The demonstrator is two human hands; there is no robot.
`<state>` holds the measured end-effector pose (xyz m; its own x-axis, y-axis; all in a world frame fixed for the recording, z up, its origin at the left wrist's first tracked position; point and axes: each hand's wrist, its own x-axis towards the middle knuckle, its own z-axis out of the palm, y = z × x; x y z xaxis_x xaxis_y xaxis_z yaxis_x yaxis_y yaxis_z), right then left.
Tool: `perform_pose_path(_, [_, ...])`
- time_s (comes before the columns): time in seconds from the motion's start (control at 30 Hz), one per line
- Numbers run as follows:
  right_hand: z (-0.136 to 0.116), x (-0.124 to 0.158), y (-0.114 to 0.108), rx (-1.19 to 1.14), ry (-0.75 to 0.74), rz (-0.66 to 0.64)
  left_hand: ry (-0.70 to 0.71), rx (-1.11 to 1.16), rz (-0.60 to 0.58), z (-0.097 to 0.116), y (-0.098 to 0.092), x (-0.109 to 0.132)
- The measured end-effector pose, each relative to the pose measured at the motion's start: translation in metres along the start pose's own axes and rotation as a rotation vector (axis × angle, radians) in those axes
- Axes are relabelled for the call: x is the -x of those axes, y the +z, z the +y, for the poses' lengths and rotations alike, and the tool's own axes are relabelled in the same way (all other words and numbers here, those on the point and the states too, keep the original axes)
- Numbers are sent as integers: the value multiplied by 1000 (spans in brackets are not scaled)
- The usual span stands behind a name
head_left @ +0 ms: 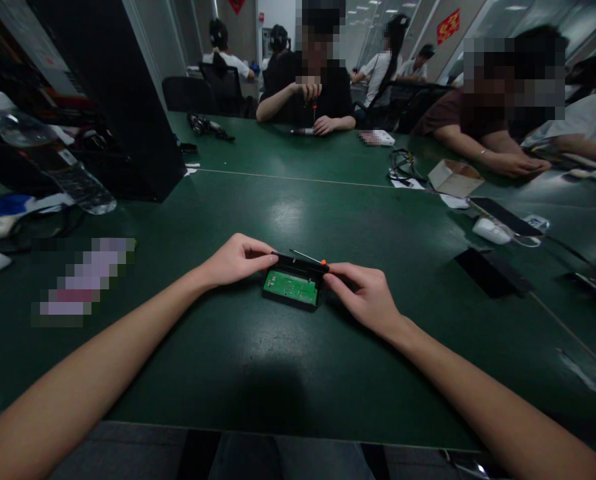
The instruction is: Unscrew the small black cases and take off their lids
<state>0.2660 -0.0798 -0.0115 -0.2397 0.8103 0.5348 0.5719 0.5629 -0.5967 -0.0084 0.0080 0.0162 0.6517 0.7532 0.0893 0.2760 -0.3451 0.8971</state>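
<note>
A small black plastic case rests on the green table in front of me, with a green circuit board inside it. Along its far side a black cover stands tilted up. My left hand pinches the cover's left end between thumb and fingers. At the right end, my right hand pinches the same cover. Just behind it lies a screwdriver with a thin metal shaft and an orange part by my right fingertips; the rest of its handle is hidden.
A black pillar-like block and a plastic bottle stand at the left. To the right are a phone, a white charger, a black flat piece and a small cardboard box. Across the table a co-worker holds a screwdriver.
</note>
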Motion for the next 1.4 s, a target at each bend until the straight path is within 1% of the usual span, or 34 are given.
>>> perform_pose_path(0.27, [-2, -2, 0, -19, -17, -24, 4, 18, -12, 0, -3, 1])
perform_pose_path(0.47, [0, -1, 1, -35, 23, -51, 23, 12, -10, -2, -3, -1])
perform_pose_path(0.83, [2, 0, -3, -30, 30, -43, 60, -46, -78, 1, 0, 1])
perform_pose_path(1.0, [1, 1, -1, -62, 58, -40, 97, -46, -41, 3, -3, 1])
perform_pose_path(1.23, [-1, 1, -1, -97, 106, -40, 111, -49, -52, 3, -4, 1])
perform_pose_path(1.4, [-2, 0, -2, -77, 91, -32, 104, -76, -48, 6, -5, 2])
